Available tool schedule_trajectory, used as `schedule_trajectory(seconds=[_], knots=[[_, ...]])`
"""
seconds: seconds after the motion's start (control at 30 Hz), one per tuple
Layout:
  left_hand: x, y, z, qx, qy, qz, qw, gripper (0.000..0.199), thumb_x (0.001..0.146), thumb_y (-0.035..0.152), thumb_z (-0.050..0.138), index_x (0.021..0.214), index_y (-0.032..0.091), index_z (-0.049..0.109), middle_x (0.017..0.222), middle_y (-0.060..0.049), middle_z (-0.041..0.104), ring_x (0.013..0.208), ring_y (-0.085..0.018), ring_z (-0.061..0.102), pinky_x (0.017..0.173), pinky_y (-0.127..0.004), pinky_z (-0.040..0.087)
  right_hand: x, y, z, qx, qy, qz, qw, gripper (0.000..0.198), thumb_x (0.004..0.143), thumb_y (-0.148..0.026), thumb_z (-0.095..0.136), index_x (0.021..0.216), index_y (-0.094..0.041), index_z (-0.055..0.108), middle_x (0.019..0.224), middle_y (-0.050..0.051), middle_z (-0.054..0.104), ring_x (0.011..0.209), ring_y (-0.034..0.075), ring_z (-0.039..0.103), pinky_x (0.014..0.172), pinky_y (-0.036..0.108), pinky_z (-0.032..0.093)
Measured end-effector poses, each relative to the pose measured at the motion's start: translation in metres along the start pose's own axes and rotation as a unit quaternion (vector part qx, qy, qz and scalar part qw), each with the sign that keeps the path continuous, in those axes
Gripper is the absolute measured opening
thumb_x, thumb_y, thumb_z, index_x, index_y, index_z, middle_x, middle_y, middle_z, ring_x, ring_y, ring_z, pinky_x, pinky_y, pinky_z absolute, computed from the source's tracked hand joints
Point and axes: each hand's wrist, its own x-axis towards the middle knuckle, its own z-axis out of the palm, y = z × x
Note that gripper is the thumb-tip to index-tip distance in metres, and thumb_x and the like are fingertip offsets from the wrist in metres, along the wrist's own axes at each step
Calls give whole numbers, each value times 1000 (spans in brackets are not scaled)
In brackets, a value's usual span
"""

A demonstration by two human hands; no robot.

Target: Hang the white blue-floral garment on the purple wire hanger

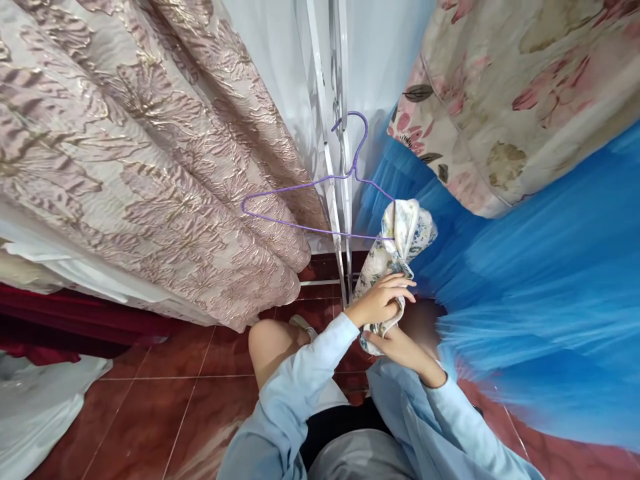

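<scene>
A thin purple clothes hanger (300, 227) hangs by its hook at the white metal rack. Its right end carries a white floral garment (373, 267), bunched and twisted, which trails down to my hands. My left hand (380, 301) lies over the lower part of the garment, its fingers stretched out to the right and slightly apart. Just below it, my right hand (403, 348) grips the garment's lower edge, thumb on the near side. Cloth hides some of the right fingers.
White metal rack bars (340, 200) rise in the middle. A pink embossed curtain-like fabric (150, 167) hangs at left. To the right hang blue tulle (540, 300) and a beige floral cloth (500, 100). White fabric (40, 407) lies low left on red floor tiles (145, 413).
</scene>
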Motion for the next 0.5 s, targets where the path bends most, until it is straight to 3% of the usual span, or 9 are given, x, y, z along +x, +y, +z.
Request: schedule_trajectory(seconds=[0.13, 0.23, 0.3, 0.37, 0.43, 0.5], knots=[[15, -9, 15, -30, -45, 21, 998, 36, 83, 2, 48, 102, 17, 75, 129, -11, 70, 128, -23, 59, 120, -41, 36, -6, -2, -4, -39, -11, 6, 999, 32, 90, -38, 60, 112, -18, 70, 117, 13, 74, 113, 36, 66, 104, 52, 49], [5, -30, 22, -61, -114, -33, 991, 31, 85, 5, 47, 91, 14, 76, 119, -13, 74, 122, -24, 62, 117, -40, 39, -10, -7, -14, -53, -20, -6, 998, 30, 89, -38, 62, 110, -19, 71, 114, 12, 75, 107, 34, 68, 100, 49, 52], [-16, -45, 25, -107, -136, -115, 978, 29, 88, 9, 47, 93, 13, 76, 117, -13, 74, 119, -24, 63, 114, -39, 42, -11, -14, -28, -59, -18, -29, 998, 26, 90, -40, 63, 104, -20, 72, 107, 9, 75, 99, 31, 68, 96, 45, 53], [-45, -54, 25, -166, -108, -191, 962, 27, 93, 18, 48, 95, 13, 75, 121, -12, 72, 119, -24, 62, 111, -38, 44, -11, -23, -47, -62, -24, -46, 997, 25, 92, -42, 62, 93, -19, 72, 93, 6, 75, 86, 26, 67, 87, 38, 55], [-77, -58, 19, -203, -72, -211, 953, 28, 95, 33, 55, 89, 13, 74, 115, -11, 71, 115, -25, 62, 105, -37, 46, -12, -34, -69, -63, -43, -41, 996, 32, 93, -45, 62, 79, -17, 70, 74, 2, 69, 68, 19, 60, 69, 30, 52], [-108, -58, 9, -214, -44, -225, 950, 38, 91, 47, 62, 80, 12, 71, 95, -9, 71, 98, -24, 62, 92, -34, 49, -15, -43, -89, -53, -54, -25, 997, 39, 90, -46, 67, 66, -16, 66, 61, -1, 60, 56, 13, 51, 54, 24, 43]])
